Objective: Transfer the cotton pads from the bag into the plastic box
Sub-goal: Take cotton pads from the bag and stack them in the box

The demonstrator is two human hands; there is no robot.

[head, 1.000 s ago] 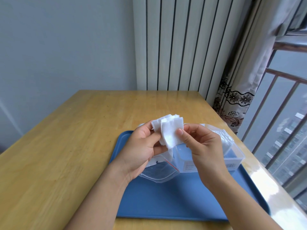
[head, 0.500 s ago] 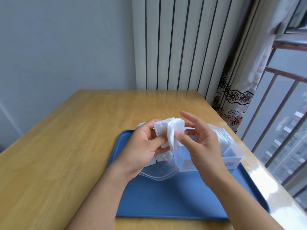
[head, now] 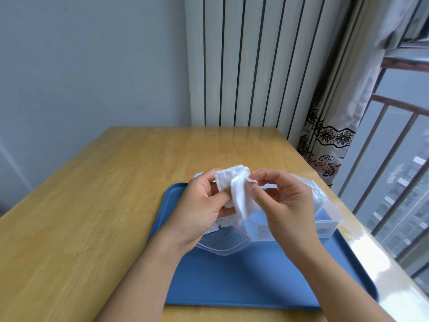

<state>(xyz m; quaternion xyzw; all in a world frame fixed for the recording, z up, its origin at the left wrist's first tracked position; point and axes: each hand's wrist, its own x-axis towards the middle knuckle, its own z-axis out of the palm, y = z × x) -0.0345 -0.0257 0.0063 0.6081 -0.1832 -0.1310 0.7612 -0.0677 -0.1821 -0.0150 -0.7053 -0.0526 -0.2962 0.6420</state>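
The cotton pads (head: 234, 189) are up in the air between your two hands, a small white stack held above the blue tray (head: 255, 282). Your left hand (head: 202, 212) grips the stack, thumb and fingers curled round its left side. Your right hand (head: 287, 205) pinches the nearest pad by its upper right corner between thumb and forefinger, and that pad hangs down loose, peeling away from the rest; the other fingers of that hand are bent and apart.

Below your left hand lies the clear bag (head: 222, 242) with a red strip along its mouth, flat on the tray and touching the near left corner of the plastic box (head: 325, 219). The box stands on the tray's right half, just behind and below your right hand, which hides much of its opening. You cannot tell from here what is already inside it.

The tray sits on the wooden bench (head: 92, 205), toward its right edge. Behind the bench stands a white ribbed radiator (head: 243, 66); to the right hang a patterned curtain (head: 329, 140) and the window railing (head: 394, 159).
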